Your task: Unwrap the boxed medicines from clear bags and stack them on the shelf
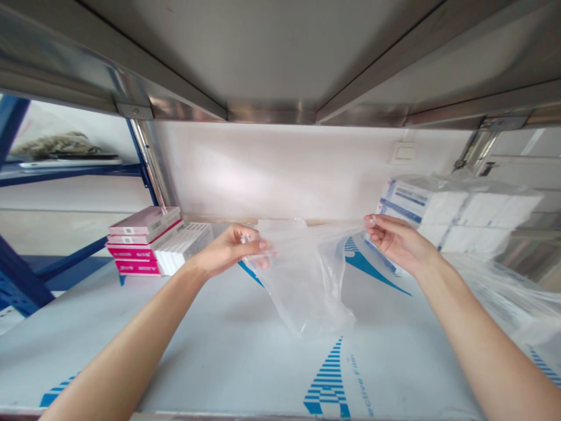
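A clear plastic bag [302,280] hangs slack between my two hands, its lower end sagging toward the shelf without visibly resting on it. My left hand [230,250] pinches one upper corner between fingers and thumb. My right hand [397,242] pinches the opposite corner, so the top edge is stretched wide. A stack of pink and white boxes [144,240] stands just left of my left hand. A plastic-wrapped pack of white boxes with blue labels [460,216] sits behind my right hand.
A metal shelf with blue-printed protective film [210,333] lies beneath my hands, under a steel upper shelf [263,52]. Loose clear plastic [504,298] lies at the right. A white wall [263,169] closes the back, and a blue rack upright [20,275] stands at the left.
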{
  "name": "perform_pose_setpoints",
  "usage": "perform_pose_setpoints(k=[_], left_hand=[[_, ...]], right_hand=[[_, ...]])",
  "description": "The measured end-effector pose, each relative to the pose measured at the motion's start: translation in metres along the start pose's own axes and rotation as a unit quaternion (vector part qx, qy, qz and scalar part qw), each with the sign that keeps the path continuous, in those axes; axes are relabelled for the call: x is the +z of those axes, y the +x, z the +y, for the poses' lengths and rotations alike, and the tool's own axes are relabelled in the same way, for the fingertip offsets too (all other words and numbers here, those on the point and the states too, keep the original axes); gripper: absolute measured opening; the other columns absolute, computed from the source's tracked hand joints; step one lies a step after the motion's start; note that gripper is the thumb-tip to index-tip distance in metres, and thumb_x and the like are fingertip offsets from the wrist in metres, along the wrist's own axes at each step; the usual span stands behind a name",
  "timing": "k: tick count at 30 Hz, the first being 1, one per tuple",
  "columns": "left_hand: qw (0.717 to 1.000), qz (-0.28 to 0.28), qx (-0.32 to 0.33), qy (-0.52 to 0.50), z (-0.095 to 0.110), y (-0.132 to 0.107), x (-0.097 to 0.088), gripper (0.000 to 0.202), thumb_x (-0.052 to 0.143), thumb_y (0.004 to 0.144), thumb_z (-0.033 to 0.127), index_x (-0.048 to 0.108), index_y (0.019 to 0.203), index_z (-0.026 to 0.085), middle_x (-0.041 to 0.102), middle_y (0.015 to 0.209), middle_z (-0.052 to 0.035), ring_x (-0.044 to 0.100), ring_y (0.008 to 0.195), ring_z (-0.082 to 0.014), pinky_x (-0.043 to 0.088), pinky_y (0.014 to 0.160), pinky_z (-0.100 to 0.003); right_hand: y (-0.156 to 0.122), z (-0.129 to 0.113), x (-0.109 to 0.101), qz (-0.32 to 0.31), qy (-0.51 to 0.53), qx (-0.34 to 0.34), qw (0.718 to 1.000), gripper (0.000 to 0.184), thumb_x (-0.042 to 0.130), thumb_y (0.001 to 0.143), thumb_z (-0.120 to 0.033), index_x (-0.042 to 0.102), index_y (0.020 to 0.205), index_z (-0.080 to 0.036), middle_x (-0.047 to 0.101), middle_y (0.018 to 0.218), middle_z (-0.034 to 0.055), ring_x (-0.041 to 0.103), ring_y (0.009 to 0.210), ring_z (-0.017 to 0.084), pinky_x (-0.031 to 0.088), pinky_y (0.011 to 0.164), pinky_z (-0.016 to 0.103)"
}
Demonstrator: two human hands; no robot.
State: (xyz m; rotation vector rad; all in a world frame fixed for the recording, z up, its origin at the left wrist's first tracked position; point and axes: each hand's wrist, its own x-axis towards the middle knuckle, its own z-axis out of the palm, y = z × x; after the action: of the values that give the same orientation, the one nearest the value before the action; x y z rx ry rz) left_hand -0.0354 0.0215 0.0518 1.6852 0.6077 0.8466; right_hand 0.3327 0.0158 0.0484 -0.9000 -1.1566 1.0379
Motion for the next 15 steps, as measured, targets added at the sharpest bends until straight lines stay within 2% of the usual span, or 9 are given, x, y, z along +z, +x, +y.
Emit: perform_pose_setpoints(k=[5,9,12,15], left_hand=[[1.0,0.018,-0.015,-0.013,0.0,-0.001,-0.001,0.029,0.081,0.075,0.041,0.073,0.066,0.015,0.073,0.066,-0.0061,0.068,0.057,-0.0162,0.054,0.057,-0.026],[0.997,0.078,0.019,-0.018,-0.004,0.0,-0.001,0.036,0.083,0.073,0.035,0.057,0.057,0.016,0.061,0.054,0.002,0.06,0.048,-0.0104,0.047,0.046,-0.02],[0.986,0.148,0.058,-0.057,-0.006,0.002,-0.001,0.031,0.085,0.071,0.029,0.056,0.077,0.02,0.06,0.062,0.0063,0.057,0.05,-0.0082,0.047,0.047,-0.017],[0.977,0.185,0.067,-0.087,-0.007,0.004,-0.002,0.042,0.085,0.072,0.029,0.055,0.102,0.027,0.063,0.069,0.0066,0.06,0.055,-0.0087,0.049,0.049,-0.017]], right_hand=[[0.0,0.014,0.008,0.002,0.047,0.054,0.997,0.026,0.092,0.052,-0.02,0.077,0.073,-0.024,0.072,0.071,-0.0007,0.066,0.061,0.013,0.059,0.055,0.022],[-0.003,0.022,0.015,-0.056,0.024,0.094,0.994,0.029,0.093,0.053,-0.021,0.078,0.078,-0.021,0.073,0.074,0.0013,0.067,0.064,0.012,0.06,0.061,0.023],[-0.002,0.025,0.016,-0.054,0.012,0.08,0.995,0.027,0.094,0.055,-0.025,0.077,0.075,-0.02,0.072,0.074,0.0016,0.065,0.063,0.012,0.059,0.059,0.023],[-0.001,0.025,0.016,-0.038,0.008,0.056,0.998,0.03,0.095,0.053,-0.027,0.074,0.072,-0.019,0.068,0.07,-0.0003,0.061,0.059,0.01,0.056,0.055,0.021]])
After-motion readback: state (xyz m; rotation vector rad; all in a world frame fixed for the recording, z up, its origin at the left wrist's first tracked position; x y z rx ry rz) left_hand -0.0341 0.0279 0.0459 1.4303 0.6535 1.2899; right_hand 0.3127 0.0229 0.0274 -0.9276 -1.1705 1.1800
